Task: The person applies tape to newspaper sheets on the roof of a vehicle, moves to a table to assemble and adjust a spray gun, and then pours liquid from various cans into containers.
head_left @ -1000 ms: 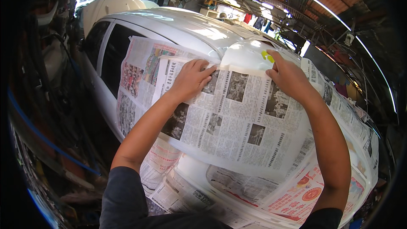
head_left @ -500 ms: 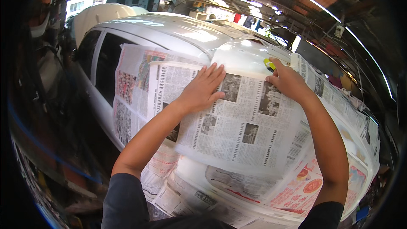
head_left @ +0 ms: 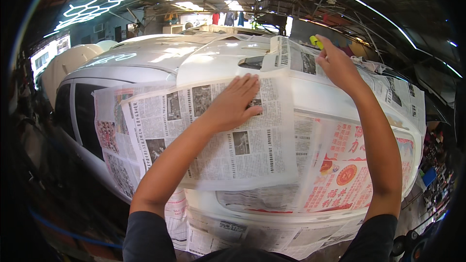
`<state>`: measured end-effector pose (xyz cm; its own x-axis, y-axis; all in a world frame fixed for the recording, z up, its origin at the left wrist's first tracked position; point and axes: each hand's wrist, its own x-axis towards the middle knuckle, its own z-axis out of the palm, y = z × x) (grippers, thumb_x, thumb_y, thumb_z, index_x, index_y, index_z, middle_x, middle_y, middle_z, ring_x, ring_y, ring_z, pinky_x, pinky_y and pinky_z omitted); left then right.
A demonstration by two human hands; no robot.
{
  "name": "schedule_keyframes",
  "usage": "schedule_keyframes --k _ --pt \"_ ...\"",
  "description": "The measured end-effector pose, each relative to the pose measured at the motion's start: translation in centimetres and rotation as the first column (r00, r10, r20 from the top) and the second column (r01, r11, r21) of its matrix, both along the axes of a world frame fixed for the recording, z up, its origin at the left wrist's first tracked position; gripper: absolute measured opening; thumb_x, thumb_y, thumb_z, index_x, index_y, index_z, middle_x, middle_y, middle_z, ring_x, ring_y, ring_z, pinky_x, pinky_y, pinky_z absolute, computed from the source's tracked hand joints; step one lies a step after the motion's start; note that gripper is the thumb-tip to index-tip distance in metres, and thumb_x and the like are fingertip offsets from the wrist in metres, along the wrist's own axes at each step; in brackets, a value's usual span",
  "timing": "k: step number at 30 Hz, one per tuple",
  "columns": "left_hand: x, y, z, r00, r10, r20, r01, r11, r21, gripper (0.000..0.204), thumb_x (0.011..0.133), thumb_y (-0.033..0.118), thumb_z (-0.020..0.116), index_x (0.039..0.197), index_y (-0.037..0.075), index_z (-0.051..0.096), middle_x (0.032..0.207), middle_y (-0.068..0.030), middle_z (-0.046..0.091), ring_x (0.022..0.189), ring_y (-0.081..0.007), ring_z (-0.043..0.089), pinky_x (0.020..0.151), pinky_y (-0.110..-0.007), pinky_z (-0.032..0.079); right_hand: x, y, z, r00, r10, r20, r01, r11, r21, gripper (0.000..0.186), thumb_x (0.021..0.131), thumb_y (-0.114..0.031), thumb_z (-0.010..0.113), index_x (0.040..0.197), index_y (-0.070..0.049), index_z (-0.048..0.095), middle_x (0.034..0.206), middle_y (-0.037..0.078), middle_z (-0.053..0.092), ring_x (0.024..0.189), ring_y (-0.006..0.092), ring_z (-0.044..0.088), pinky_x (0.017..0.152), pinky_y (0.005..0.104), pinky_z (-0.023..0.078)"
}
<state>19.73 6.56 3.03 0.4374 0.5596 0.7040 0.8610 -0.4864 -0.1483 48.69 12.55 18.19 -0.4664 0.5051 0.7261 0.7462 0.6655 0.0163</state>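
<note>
My left hand (head_left: 235, 103) lies flat with fingers stretched on a printed newspaper sheet (head_left: 208, 157), near its upper edge. The sheet is spread over the side of a silver-white car (head_left: 213, 65). Raised to the upper right, my right hand (head_left: 338, 68) grips a small lime-yellow roll (head_left: 316, 42) that looks like tape; the fingers partly hide it. A pale strip runs along the sheet's top edge. More newspaper (head_left: 306, 63) covers the car's surface below and beside the right hand.
A red-printed sheet (head_left: 347, 174) covers the panel at lower right, and further newspaper (head_left: 403, 99) hangs at the far right. Dark side windows (head_left: 90, 116) show at left. Behind the car stands a raised cream panel (head_left: 63, 70). Dark clutter lines the left side.
My right hand has moved right and up with the lime-yellow roll, away from the sheet's edge. My left hand stays pressed on the newspaper. The view has turned to the right.
</note>
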Motion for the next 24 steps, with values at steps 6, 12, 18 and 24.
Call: schedule_keyframes --k 6,12,18,24 --pt "6.8 3.9 1.9 0.995 -0.095 0.022 0.094 0.995 0.044 0.069 0.102 0.047 0.044 0.144 -0.007 0.038 0.152 -0.0232 0.038 0.145 -0.0340 0.030 0.122 -0.043 0.020 2.9 -6.0 -2.0 0.994 -0.001 -0.111 0.004 1.000 0.027 0.061 0.093 -0.010 0.060 0.149 -0.012 0.039 0.085 0.014 0.064 0.077 0.0302 0.064 0.074 0.0398 0.050" --pt "4.8 0.4 -1.2 0.991 -0.062 0.122 0.063 0.998 -0.008 0.066 0.101 0.044 0.047 0.142 -0.007 0.041 0.151 -0.0234 0.039 0.143 -0.0355 0.033 0.121 -0.042 0.023 7.2 -12.1 -13.1 0.906 0.128 -0.404 -0.171 0.983 -0.072 0.065 0.092 -0.004 0.060 0.152 -0.005 0.034 0.083 0.011 0.063 0.078 0.0189 0.062 0.079 0.0343 0.049" --pt "5.0 -15.4 -19.1 0.473 0.202 0.858 0.736 0.444 -0.511 0.050 0.105 0.042 0.044 0.127 0.001 0.059 0.123 -0.0158 0.064 0.115 -0.0268 0.063 0.097 -0.038 0.049 11.8 -17.9 -29.8 0.804 -0.009 -0.595 -0.174 0.953 -0.249 0.079 0.087 0.001 0.050 0.157 0.002 0.013 0.094 0.009 0.063 0.073 0.0110 0.056 0.074 0.0246 0.049" --pt "3.4 -18.2 -29.7 -0.651 0.316 0.690 0.713 0.565 0.415 0.060 0.106 0.052 0.030 0.138 0.005 0.048 0.122 -0.0142 0.065 0.114 -0.0265 0.063 0.092 -0.042 0.054 5.9 -20.3 -31.2 0.846 0.332 -0.418 -0.495 0.781 -0.380 0.014 0.087 -0.007 0.059 0.100 0.000 0.060 0.099 0.010 0.066 0.075 0.0191 0.065 0.074 0.0366 0.052"
